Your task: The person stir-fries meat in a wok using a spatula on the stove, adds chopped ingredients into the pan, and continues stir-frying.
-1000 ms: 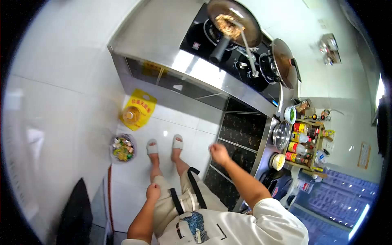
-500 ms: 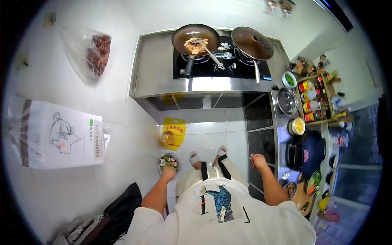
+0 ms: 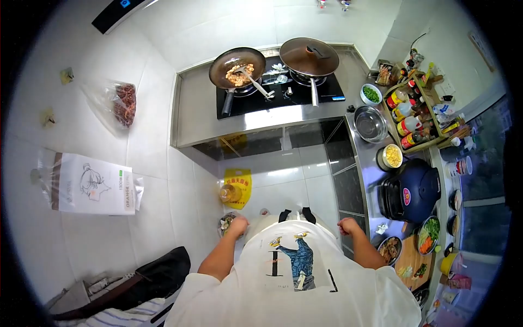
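In the head view, the stove (image 3: 261, 102) is now lying almost level at the upper middle, while one second ago it was tilting, so the person is probably facing the wok (image 3: 219, 70) more directly. At lower middle, the left hand (image 3: 238, 224) is appearing beside the floor bowl (image 3: 224, 224), the right hand (image 3: 348, 226) is hanging near the counter (image 3: 372, 211), both curling closed, showing nothing held.

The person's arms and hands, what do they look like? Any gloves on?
No gloves: the left hand and right hand are both bare. The left sleeve and right sleeve are white, loose and short, leaving the forearms uncovered. I see nothing worn on them.
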A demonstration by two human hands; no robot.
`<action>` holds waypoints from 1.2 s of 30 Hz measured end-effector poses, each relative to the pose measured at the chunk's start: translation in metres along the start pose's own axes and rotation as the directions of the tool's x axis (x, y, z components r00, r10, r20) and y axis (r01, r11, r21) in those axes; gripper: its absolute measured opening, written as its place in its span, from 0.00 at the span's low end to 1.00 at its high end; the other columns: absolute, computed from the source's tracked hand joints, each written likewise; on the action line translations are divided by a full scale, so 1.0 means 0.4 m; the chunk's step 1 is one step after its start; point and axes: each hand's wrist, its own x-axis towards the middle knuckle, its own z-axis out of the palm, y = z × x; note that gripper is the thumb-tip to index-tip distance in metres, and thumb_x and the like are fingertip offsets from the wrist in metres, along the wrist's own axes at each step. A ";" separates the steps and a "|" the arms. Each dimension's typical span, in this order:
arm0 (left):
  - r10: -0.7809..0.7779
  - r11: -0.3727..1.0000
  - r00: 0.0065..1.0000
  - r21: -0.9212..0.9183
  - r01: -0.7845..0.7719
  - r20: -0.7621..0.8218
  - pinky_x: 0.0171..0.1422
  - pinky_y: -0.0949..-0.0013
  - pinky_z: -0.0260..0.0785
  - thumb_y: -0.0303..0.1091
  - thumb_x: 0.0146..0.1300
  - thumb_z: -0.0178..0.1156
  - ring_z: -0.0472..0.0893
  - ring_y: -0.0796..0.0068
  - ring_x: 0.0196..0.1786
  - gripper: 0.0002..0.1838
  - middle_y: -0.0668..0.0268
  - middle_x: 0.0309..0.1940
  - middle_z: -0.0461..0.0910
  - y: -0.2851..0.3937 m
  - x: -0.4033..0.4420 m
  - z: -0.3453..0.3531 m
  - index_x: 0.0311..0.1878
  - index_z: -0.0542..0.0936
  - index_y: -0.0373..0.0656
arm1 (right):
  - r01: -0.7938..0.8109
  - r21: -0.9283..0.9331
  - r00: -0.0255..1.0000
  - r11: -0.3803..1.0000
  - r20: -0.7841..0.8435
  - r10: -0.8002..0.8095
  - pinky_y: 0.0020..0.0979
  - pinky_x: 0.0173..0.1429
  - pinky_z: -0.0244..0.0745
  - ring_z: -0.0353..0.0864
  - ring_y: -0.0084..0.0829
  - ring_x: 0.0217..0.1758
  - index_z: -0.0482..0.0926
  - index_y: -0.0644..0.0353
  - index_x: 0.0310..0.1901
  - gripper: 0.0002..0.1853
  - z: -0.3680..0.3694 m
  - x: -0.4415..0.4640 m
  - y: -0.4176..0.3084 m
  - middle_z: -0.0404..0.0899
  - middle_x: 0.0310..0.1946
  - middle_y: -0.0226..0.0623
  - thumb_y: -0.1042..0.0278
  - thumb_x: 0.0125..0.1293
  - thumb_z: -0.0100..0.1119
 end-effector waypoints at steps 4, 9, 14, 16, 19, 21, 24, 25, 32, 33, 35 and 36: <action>-0.203 0.940 0.978 -0.269 0.210 0.055 0.32 0.61 0.72 0.31 0.57 0.53 0.80 0.62 0.27 0.10 0.56 0.31 0.83 0.063 -0.044 0.034 0.32 0.85 0.45 | 0.008 0.032 0.999 0.999 0.045 -0.009 0.30 0.17 0.59 0.66 0.25 0.14 0.74 0.57 0.28 0.06 -0.073 0.019 0.033 0.69 0.15 0.29 0.70 0.64 0.55; -0.210 0.963 0.968 -0.140 0.229 0.140 0.38 0.63 0.73 0.33 0.57 0.54 0.83 0.63 0.34 0.11 0.57 0.34 0.83 0.099 -0.058 0.034 0.33 0.85 0.45 | 0.111 -0.018 0.992 0.994 0.066 -0.110 0.31 0.17 0.60 0.65 0.24 0.13 0.71 0.56 0.26 0.11 -0.086 0.026 0.016 0.68 0.15 0.28 0.63 0.63 0.58; 0.079 0.959 0.989 0.262 -0.109 0.121 0.49 0.62 0.73 0.34 0.56 0.55 0.82 0.60 0.42 0.11 0.56 0.37 0.83 0.151 -0.048 -0.012 0.35 0.85 0.44 | 0.164 0.098 0.986 0.982 0.009 -0.166 0.31 0.17 0.61 0.64 0.26 0.13 0.70 0.58 0.22 0.15 -0.064 -0.019 0.030 0.66 0.14 0.31 0.60 0.61 0.57; -0.202 0.966 0.975 -0.147 0.214 0.090 0.47 0.63 0.72 0.37 0.56 0.55 0.82 0.59 0.40 0.12 0.56 0.36 0.83 0.187 -0.037 -0.034 0.35 0.85 0.42 | 0.156 0.086 0.988 0.984 -0.023 -0.155 0.32 0.17 0.61 0.65 0.27 0.13 0.69 0.59 0.21 0.16 -0.060 -0.023 0.046 0.67 0.14 0.32 0.59 0.61 0.57; -0.276 0.901 0.949 -0.301 0.311 0.154 0.44 0.62 0.71 0.40 0.56 0.56 0.82 0.58 0.38 0.14 0.53 0.34 0.83 0.172 0.016 -0.039 0.35 0.84 0.41 | 0.124 0.043 0.991 0.991 -0.063 -0.121 0.30 0.18 0.64 0.66 0.25 0.13 0.70 0.57 0.21 0.18 -0.066 -0.019 0.091 0.67 0.14 0.30 0.55 0.62 0.59; -0.314 0.886 0.919 -0.274 0.374 0.240 0.43 0.61 0.72 0.39 0.56 0.56 0.82 0.59 0.35 0.14 0.53 0.32 0.83 0.155 0.070 -0.040 0.36 0.84 0.39 | 0.116 0.017 0.986 0.993 -0.124 -0.113 0.31 0.17 0.63 0.67 0.26 0.13 0.70 0.57 0.20 0.19 -0.069 -0.025 0.124 0.68 0.13 0.31 0.54 0.61 0.59; -0.181 0.969 0.957 -0.127 0.213 0.227 0.39 0.63 0.72 0.39 0.56 0.55 0.81 0.62 0.31 0.15 0.54 0.28 0.82 0.207 0.114 -0.105 0.35 0.84 0.38 | 0.110 0.006 0.973 0.994 -0.207 -0.107 0.35 0.17 0.64 0.69 0.31 0.13 0.71 0.62 0.18 0.21 -0.062 -0.057 0.164 0.70 0.13 0.38 0.53 0.61 0.57; -0.143 0.979 0.963 -0.107 0.171 0.227 0.38 0.64 0.72 0.39 0.56 0.56 0.81 0.62 0.31 0.15 0.54 0.27 0.82 0.248 0.123 -0.144 0.36 0.84 0.38 | 0.128 -0.001 0.959 0.992 -0.255 -0.124 0.39 0.18 0.64 0.69 0.35 0.12 0.72 0.66 0.17 0.23 -0.057 -0.064 0.176 0.71 0.13 0.43 0.53 0.61 0.54; -0.047 0.981 0.932 -0.160 0.111 0.359 0.39 0.66 0.70 0.34 0.57 0.56 0.80 0.64 0.33 0.12 0.57 0.28 0.82 0.244 0.286 -0.214 0.35 0.84 0.37 | 0.137 0.380 0.937 0.915 -0.350 0.005 0.32 0.16 0.65 0.69 0.28 0.13 0.73 0.60 0.25 0.13 0.048 -0.073 0.280 0.70 0.16 0.33 0.60 0.60 0.59; -0.031 0.979 0.933 -0.178 0.100 0.358 0.39 0.66 0.70 0.33 0.57 0.55 0.80 0.65 0.33 0.11 0.58 0.27 0.82 0.259 0.303 -0.224 0.35 0.84 0.37 | 0.151 0.404 0.932 0.902 -0.364 0.007 0.31 0.16 0.65 0.69 0.27 0.14 0.74 0.60 0.27 0.10 0.071 -0.060 0.312 0.71 0.16 0.33 0.63 0.59 0.59; 0.093 0.994 0.900 -0.087 -0.061 0.425 0.36 0.71 0.68 0.31 0.58 0.54 0.78 0.72 0.30 0.11 0.62 0.27 0.81 0.232 0.365 -0.230 0.35 0.84 0.37 | 0.195 0.351 0.910 0.916 -0.414 -0.036 0.31 0.16 0.66 0.70 0.27 0.15 0.74 0.59 0.28 0.08 0.142 0.059 0.431 0.71 0.17 0.33 0.64 0.59 0.59; 0.064 0.998 0.890 -0.004 -0.069 0.452 0.35 0.72 0.67 0.32 0.60 0.53 0.77 0.74 0.29 0.12 0.64 0.27 0.81 0.272 0.364 -0.258 0.35 0.84 0.37 | 0.226 0.307 0.897 0.924 -0.436 -0.074 0.31 0.17 0.66 0.70 0.27 0.15 0.74 0.59 0.29 0.08 0.158 0.056 0.447 0.71 0.18 0.33 0.65 0.58 0.59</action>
